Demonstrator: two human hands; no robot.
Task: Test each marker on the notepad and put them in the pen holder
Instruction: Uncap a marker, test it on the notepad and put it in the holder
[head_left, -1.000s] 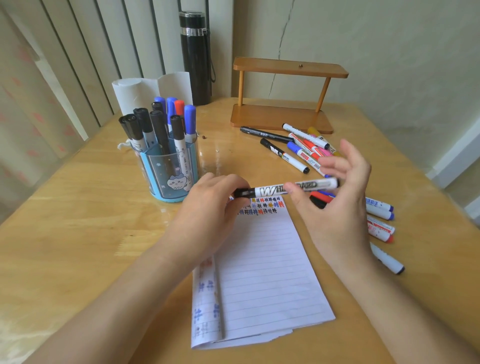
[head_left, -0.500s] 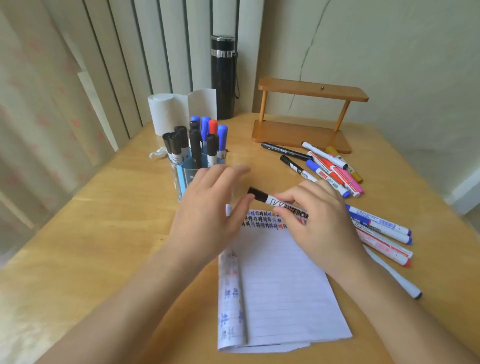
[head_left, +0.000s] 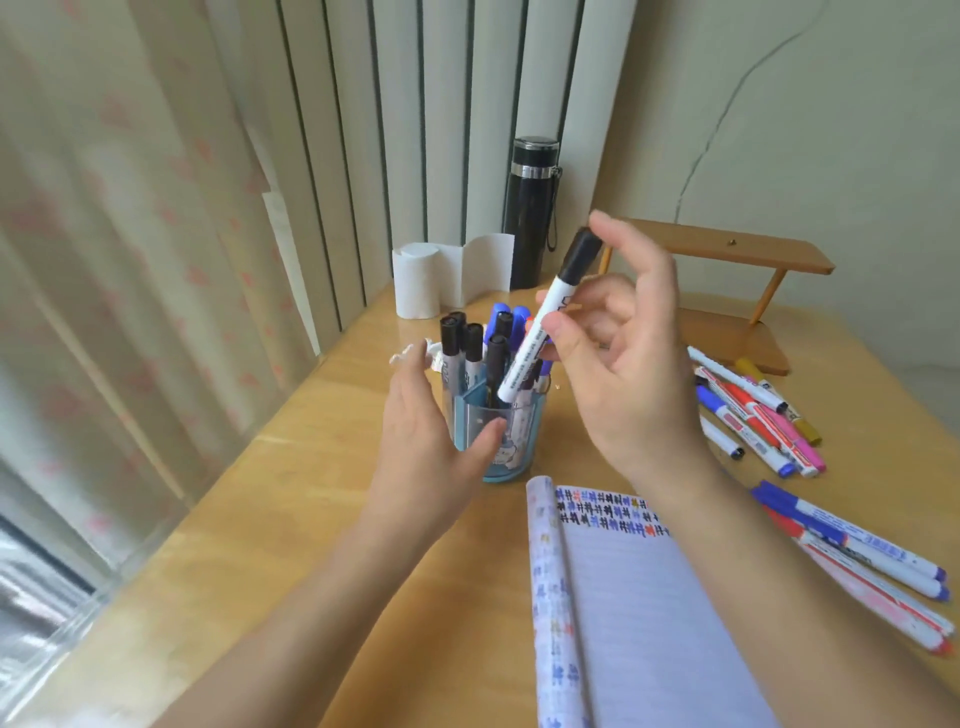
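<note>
We start at the right grip (head_left: 623, 374): thumb and forefingers pinch the black-capped marker (head_left: 550, 317) at mid-barrel, and the other fingers fan loosely open behind it. The marker stands tilted, cap up and away from us. Its tail end is down at the mouth of the pen holder (head_left: 519, 441), among the markers already standing there (head_left: 472, 343). We take the mid-barrel hold as a way to steer the tail into a gap between crowded caps.

The left grip (head_left: 431, 441) is open and holds nothing. Its thumb lies across the holder's front wall and its fingers reach past the left side. We judge it is there to steady the light cup, though blur hides whether it actually presses.

The notepad (head_left: 649, 623) lies toward the near edge of the table (head_left: 260, 519), with a row of test marks along its top line. Untested markers (head_left: 753, 410) lie loose toward the right edge. A wooden stand (head_left: 727, 254), a black flask (head_left: 532, 208) and a paper roll (head_left: 431, 280) sit along the far edge.

Half a second ago the marker lay nearly level just over the top of the notepad, with the left grip at its cap end. It has since been lifted, upended and carried over the holder, and the left grip has moved from the cap to the cup.
</note>
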